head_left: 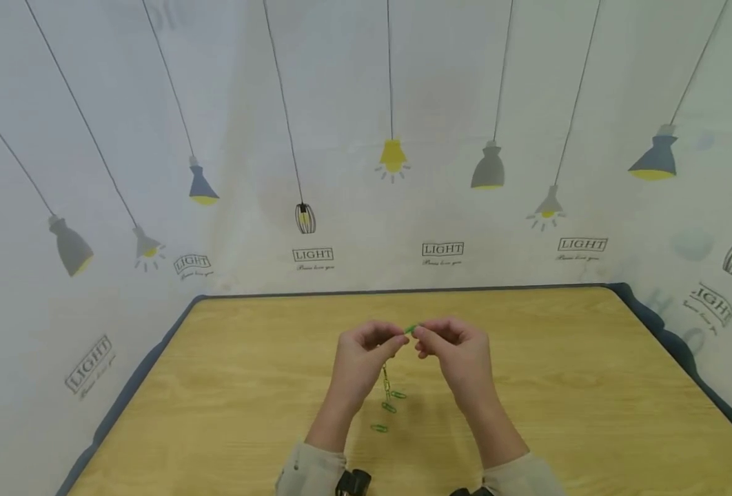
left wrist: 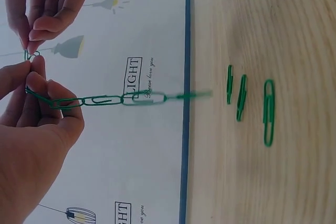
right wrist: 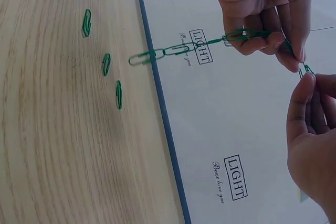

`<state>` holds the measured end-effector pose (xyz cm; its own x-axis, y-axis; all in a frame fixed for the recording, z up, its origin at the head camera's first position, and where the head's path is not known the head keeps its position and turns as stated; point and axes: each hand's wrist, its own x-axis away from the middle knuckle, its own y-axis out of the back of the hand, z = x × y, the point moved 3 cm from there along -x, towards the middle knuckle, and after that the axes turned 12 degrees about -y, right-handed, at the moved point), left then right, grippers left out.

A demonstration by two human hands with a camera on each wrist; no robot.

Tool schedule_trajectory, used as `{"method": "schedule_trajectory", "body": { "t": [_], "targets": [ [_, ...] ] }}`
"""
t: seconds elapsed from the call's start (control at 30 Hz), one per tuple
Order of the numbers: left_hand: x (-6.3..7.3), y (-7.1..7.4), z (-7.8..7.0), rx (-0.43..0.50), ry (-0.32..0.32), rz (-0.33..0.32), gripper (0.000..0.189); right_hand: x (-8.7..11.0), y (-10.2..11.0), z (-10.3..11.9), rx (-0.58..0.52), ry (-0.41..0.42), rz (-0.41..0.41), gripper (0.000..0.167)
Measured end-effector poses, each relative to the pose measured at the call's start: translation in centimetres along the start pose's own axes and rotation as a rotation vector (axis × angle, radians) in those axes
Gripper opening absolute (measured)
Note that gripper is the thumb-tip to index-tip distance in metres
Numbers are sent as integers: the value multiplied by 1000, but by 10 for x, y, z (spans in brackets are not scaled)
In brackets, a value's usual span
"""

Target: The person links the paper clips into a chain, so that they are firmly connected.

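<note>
Pale fabric sleeves (head_left: pixel 310 475) lead, above the wood-grain counter (head_left: pixel 248 386), to the left hand (head_left: pixel 363 353) pinching a dangling green-wire paperclip chain (left wrist: pixel 102 100), and the right hand (head_left: pixel 462 353) pinching one green-wire paperclip (head_left: pixel 411 329), probably best threaded slowly, loops aligned.

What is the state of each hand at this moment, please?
Left hand: closed, holding a chain of paper clips.
Right hand: closed, pinching a green paper clip.
</note>
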<state>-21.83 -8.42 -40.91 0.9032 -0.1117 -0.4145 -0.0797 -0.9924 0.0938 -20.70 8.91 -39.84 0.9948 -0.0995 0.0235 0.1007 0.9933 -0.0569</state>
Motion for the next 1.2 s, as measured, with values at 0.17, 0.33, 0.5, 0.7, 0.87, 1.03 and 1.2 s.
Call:
{"method": "schedule_trajectory", "body": {
  "t": [0.17,0.33,0.5,0.7,0.87,1.03,1.2],
  "targets": [
    [1,-2,1,1,9,-2,14,0,3,-3,-1,-14,-17,17],
    [0,-3,-2,3,11,-3,15,1,4,-2,-41,-10,-19,20],
    [1,-4,-2,11,4,-1,15,1,5,-2,-54,2,-21,19],
    [3,-3,-1,43,-1,4,15,1,10,-6,-48,-6,-48,19],
    [5,-4,0,58,-6,29,15,0,13,-7,-69,4,-48,18],
    [7,-5,1,101,13,62,20,1,12,-5,-101,25,-39,18],
    [6,-6,1,124,7,95,25,2,10,-3,-110,36,-31,18]
  ]
}}
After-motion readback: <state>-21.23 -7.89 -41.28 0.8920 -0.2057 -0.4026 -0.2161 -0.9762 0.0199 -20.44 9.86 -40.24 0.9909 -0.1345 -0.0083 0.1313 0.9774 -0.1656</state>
